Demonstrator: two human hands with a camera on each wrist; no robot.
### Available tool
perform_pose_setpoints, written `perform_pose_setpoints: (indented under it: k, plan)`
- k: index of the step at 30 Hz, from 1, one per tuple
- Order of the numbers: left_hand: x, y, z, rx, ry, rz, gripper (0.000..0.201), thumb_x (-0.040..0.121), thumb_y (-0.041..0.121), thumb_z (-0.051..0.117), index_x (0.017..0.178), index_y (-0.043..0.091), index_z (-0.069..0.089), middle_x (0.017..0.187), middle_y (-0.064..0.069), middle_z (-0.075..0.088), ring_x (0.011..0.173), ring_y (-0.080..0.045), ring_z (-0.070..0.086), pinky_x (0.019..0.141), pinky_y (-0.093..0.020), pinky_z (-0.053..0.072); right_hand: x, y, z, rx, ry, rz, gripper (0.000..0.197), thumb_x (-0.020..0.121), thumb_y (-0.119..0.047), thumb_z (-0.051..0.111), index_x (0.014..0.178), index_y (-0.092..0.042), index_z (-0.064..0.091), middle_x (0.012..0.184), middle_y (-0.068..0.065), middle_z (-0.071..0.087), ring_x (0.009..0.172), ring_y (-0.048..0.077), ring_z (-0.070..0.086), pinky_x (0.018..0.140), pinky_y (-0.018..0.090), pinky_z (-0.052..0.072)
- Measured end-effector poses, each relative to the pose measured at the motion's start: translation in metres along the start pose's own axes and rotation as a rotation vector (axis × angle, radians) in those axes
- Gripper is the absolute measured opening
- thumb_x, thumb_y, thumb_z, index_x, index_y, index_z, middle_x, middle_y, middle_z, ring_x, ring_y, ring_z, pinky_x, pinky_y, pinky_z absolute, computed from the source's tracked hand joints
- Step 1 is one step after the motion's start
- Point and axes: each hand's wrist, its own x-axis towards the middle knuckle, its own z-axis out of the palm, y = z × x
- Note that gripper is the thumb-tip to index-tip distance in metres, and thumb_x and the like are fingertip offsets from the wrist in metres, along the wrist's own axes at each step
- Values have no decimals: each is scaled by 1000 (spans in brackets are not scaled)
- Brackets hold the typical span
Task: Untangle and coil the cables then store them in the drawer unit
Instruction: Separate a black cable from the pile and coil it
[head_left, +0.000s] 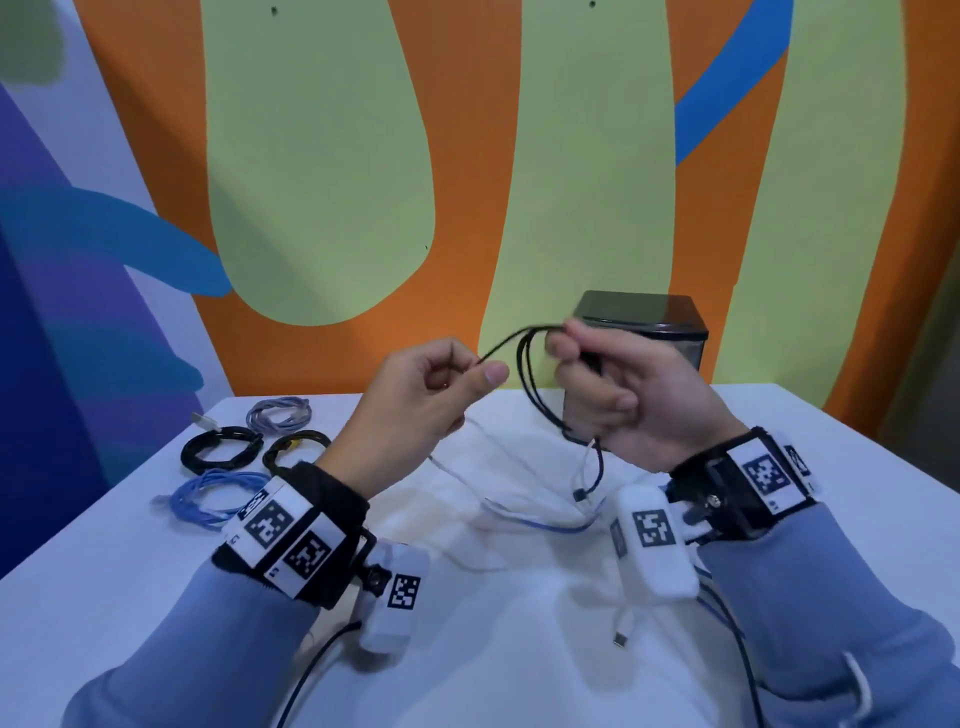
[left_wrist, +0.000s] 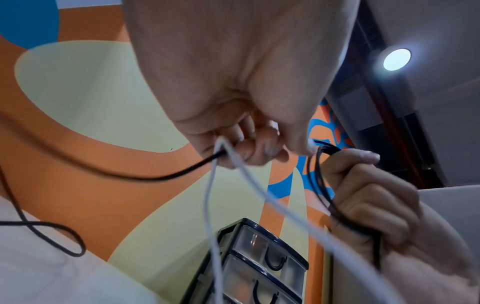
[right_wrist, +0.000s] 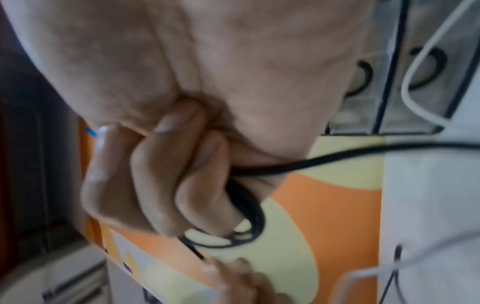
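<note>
— Black cable (head_left: 524, 358)? Thin, matte, looped, raised above table (head_left: 831, 467), drawer unit (head_left: 644, 317) at one o'clock.
— Hands? Right hand (head_left: 639, 395) clenched around loops; left hand (head_left: 421, 400) pinching strand.
— Writing? Unreadable; only wristband squares.

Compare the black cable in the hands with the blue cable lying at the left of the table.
The black cable is held up, gripped by the left hand and right hand, only partly looped. The blue cable lies untouched on the table, fully coiled. Both are thin cords.

Head camera looks down; 2 wrist cameras look up close.
</note>
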Motion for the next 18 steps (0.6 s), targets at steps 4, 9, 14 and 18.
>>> perform_pose_setpoints:
  k: [4, 9, 14, 18]
  plan:
    - [-4, -10, -2, 227, -295, -173, 27, 102, 25, 71, 92, 0, 68, 62, 3, 62, 56, -11, 53, 58, -22, 46, 0, -10, -5, 221, 39, -328, 41, 116, -26, 25, 125, -8, 61, 56, -7, 54, 38, 6, 29, 49, 19, 24]
    - [-8, -14, -4, 510, -554, -286, 15, 104, 22, 67, 96, 14, 76, 87, -10, 76, 63, -12, 60, 63, -27, 49, -3, -23, -20, 415, 130, -595, 47, 116, -25, 26, 157, -4, 36, 116, 2, 77, 85, 6, 71, 74, 14, 52]
    - [-13, 2, 5, 485, -599, -161, 23, 110, 31, 58, 106, 24, 79, 87, 9, 73, 80, -7, 67, 86, -29, 53, 9, -10, -17, 186, 386, -640, 45, 116, -19, 29, 155, 2, 29, 132, 19, 70, 125, 28, 68, 95, 28, 55]
    - [-22, 19, 18, 331, -585, -4, 23, 111, 28, 57, 112, 20, 78, 75, 6, 66, 70, -14, 59, 80, -38, 53, 19, 7, -6, -210, 481, -511, 37, 116, -16, 28, 151, -7, 35, 112, 16, 78, 108, 29, 75, 90, 31, 58]
